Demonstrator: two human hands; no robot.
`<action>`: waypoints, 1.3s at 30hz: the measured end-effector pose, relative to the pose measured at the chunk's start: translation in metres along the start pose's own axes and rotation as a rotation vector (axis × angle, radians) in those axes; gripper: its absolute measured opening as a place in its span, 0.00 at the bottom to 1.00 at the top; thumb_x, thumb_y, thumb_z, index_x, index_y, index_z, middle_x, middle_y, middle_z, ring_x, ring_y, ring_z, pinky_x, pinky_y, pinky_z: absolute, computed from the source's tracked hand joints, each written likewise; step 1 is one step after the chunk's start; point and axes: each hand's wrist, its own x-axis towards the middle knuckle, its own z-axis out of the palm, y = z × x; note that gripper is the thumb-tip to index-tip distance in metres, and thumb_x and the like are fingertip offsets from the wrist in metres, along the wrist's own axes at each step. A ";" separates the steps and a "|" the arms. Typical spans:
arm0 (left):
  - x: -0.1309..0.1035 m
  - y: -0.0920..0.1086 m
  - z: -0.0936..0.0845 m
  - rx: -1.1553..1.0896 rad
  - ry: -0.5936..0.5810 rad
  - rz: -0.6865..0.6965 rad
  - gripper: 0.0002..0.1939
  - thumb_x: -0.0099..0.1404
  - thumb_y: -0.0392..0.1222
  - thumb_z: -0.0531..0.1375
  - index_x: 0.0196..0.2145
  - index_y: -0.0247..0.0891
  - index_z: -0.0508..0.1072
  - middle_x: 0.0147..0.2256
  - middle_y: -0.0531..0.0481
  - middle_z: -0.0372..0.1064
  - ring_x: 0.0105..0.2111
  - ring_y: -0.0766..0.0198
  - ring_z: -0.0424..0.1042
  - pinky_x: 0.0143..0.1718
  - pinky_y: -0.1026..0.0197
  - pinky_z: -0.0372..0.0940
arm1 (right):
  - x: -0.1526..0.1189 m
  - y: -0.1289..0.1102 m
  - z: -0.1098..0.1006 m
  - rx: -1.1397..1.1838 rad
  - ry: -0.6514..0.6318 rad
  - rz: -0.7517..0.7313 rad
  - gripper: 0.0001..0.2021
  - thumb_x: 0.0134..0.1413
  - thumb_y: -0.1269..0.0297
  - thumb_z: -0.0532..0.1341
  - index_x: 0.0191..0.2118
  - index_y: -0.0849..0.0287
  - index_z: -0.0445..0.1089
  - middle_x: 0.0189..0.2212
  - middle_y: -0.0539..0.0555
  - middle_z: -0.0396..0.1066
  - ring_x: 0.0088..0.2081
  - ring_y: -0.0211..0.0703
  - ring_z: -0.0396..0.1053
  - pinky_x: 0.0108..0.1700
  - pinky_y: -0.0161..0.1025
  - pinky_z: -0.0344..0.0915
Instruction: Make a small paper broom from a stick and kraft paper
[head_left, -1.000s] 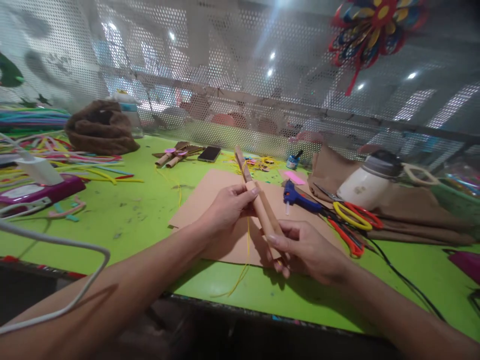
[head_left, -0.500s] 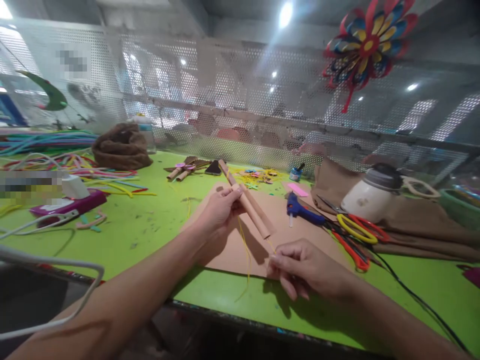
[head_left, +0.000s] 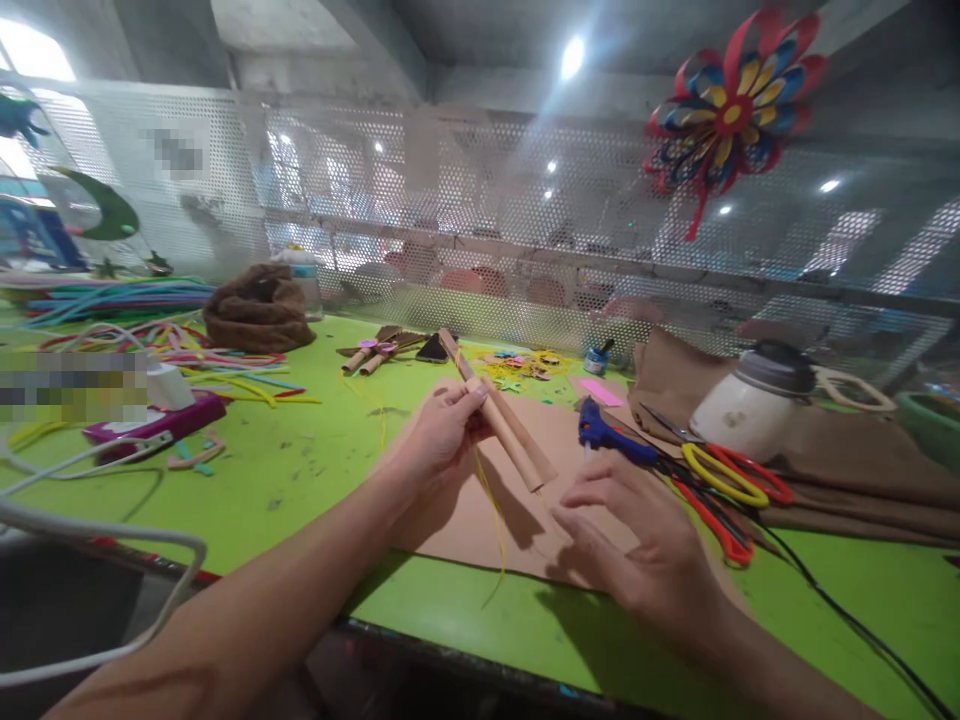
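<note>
My left hand [head_left: 450, 420] is closed round a rolled brown paper tube [head_left: 517, 440], which slants down toward the right. A strip at its upper end has yellow string wound on it, and a loose yellow string [head_left: 491, 490] hangs below the hand. My right hand [head_left: 637, 530] is just off the tube's lower end, thumb and fingers apart, holding nothing that I can see. Under both hands lies a sheet of brown paper [head_left: 450, 520]. Behind the right hand rests a blue glue gun [head_left: 615, 435].
Scissors with yellow and red handles [head_left: 724, 475], a white jar with a dark lid [head_left: 750, 400] and folded brown cloth [head_left: 840, 450] lie right. A purple power strip [head_left: 157, 425] and cables are left. Finished-looking tube pieces [head_left: 375, 355] and yellow scraps [head_left: 525, 365] lie at the back.
My right hand has let go of the string end at the tube's lower end, opened, and moved slightly right. My left hand keeps its hold; the view has shifted a little.
</note>
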 end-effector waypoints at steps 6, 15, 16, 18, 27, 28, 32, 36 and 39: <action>-0.009 0.001 0.008 0.018 -0.039 0.029 0.03 0.58 0.36 0.61 0.28 0.32 0.72 0.25 0.52 0.69 0.23 0.70 0.67 0.28 0.67 0.67 | -0.010 0.004 0.017 -0.119 -0.023 -0.151 0.06 0.54 0.77 0.56 0.36 0.61 0.67 0.29 0.55 0.64 0.33 0.44 0.63 0.33 0.41 0.62; -0.016 0.000 0.012 0.020 -0.018 -0.028 0.04 0.60 0.35 0.58 0.29 0.31 0.71 0.25 0.50 0.70 0.24 0.69 0.68 0.30 0.64 0.68 | -0.015 0.015 0.023 -0.259 0.000 -0.231 0.09 0.54 0.79 0.54 0.36 0.62 0.69 0.29 0.56 0.63 0.33 0.44 0.61 0.33 0.43 0.61; -0.015 0.000 0.011 0.016 -0.019 -0.028 0.04 0.61 0.34 0.58 0.29 0.31 0.71 0.25 0.50 0.69 0.24 0.69 0.68 0.30 0.65 0.67 | -0.015 0.015 0.023 -0.258 0.001 -0.242 0.09 0.54 0.80 0.54 0.35 0.62 0.68 0.29 0.56 0.64 0.33 0.44 0.62 0.34 0.43 0.61; -0.014 -0.001 0.011 0.015 -0.023 -0.025 0.06 0.61 0.35 0.58 0.27 0.31 0.71 0.24 0.51 0.69 0.23 0.70 0.67 0.28 0.66 0.66 | -0.015 0.015 0.022 -0.251 0.003 -0.277 0.09 0.53 0.80 0.54 0.35 0.61 0.68 0.30 0.56 0.65 0.32 0.44 0.62 0.34 0.43 0.62; -0.013 -0.003 0.011 -0.003 -0.011 -0.043 0.06 0.58 0.36 0.61 0.24 0.32 0.69 0.22 0.53 0.66 0.21 0.72 0.63 0.23 0.68 0.61 | -0.011 0.002 0.021 -0.194 -0.015 -0.372 0.08 0.53 0.80 0.54 0.33 0.61 0.67 0.28 0.56 0.66 0.30 0.43 0.63 0.33 0.42 0.63; -0.013 -0.003 0.010 0.001 0.002 -0.052 0.06 0.58 0.35 0.60 0.25 0.33 0.69 0.22 0.53 0.66 0.21 0.71 0.63 0.23 0.68 0.62 | -0.011 0.001 0.020 -0.195 -0.021 -0.377 0.08 0.53 0.80 0.54 0.32 0.61 0.67 0.27 0.55 0.65 0.30 0.42 0.63 0.33 0.41 0.63; -0.012 -0.002 0.009 0.020 0.023 -0.065 0.07 0.59 0.35 0.59 0.24 0.33 0.68 0.21 0.54 0.65 0.20 0.71 0.62 0.21 0.68 0.61 | -0.012 -0.004 0.020 -0.207 -0.025 -0.400 0.09 0.52 0.81 0.55 0.34 0.62 0.67 0.26 0.55 0.65 0.29 0.42 0.63 0.35 0.43 0.63; -0.011 -0.003 0.009 0.020 0.014 -0.065 0.08 0.60 0.35 0.58 0.24 0.33 0.67 0.20 0.54 0.64 0.20 0.71 0.62 0.21 0.68 0.61 | -0.015 -0.006 0.019 -0.213 -0.033 -0.408 0.09 0.52 0.81 0.54 0.36 0.61 0.66 0.27 0.55 0.66 0.30 0.43 0.64 0.36 0.43 0.63; -0.010 -0.003 0.009 0.006 0.023 -0.060 0.08 0.60 0.35 0.58 0.24 0.33 0.67 0.20 0.54 0.64 0.19 0.71 0.61 0.21 0.69 0.60 | -0.016 -0.005 0.018 -0.207 -0.040 -0.399 0.09 0.53 0.80 0.54 0.35 0.60 0.66 0.27 0.54 0.66 0.29 0.42 0.64 0.35 0.42 0.63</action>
